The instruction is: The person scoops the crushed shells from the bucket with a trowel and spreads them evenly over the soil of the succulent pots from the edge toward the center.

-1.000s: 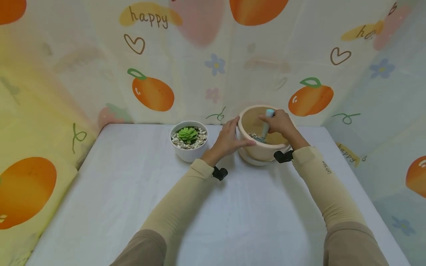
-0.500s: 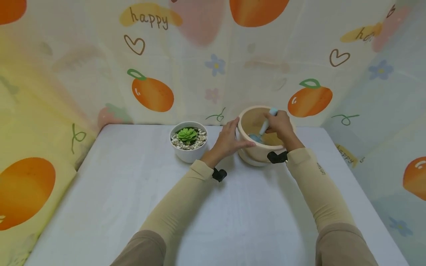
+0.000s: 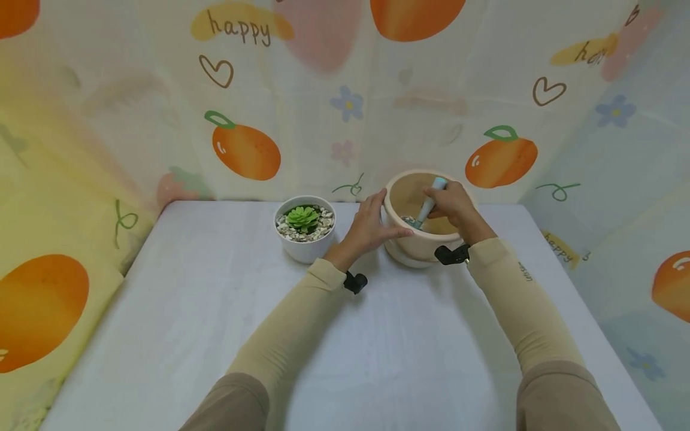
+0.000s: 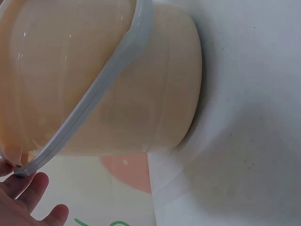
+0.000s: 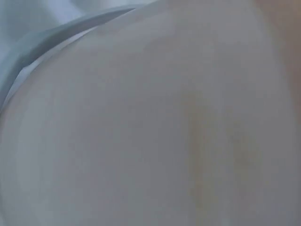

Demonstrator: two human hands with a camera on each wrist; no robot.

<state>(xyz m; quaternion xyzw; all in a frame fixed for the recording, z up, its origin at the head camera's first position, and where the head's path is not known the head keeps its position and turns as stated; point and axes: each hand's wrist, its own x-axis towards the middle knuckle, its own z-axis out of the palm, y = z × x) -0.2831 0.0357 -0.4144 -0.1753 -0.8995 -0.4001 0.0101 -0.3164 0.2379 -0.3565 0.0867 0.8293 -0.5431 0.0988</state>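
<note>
A beige bucket (image 3: 415, 245) stands at the back right of the table, its pale grey carrying handle (image 4: 89, 101) hanging down the side. My left hand (image 3: 368, 227) holds the bucket's left side, thumb along the near rim and fingers up at the far left rim. Inside the bucket, my right hand (image 3: 454, 202) grips a small light-blue scoop (image 3: 424, 211) by its handle. The scoop leans, its blade low among pebbles (image 3: 408, 220) at the bucket's left side and partly hidden by the near rim. Only the bucket's blurred outer wall (image 5: 117, 141) fills the right wrist view.
Left of the bucket, close to my left wrist, sits a white pot (image 3: 304, 251) with a green succulent (image 3: 303, 218) among pebbles. A white cloth covers the table (image 3: 205, 335). Behind it hangs a fruit-print curtain (image 3: 302, 131).
The scoop's handle has tilted right, then partly back upright, while its blade shifted among the pebbles. My right forearm swung slightly left. My left hand has stayed on the bucket.
</note>
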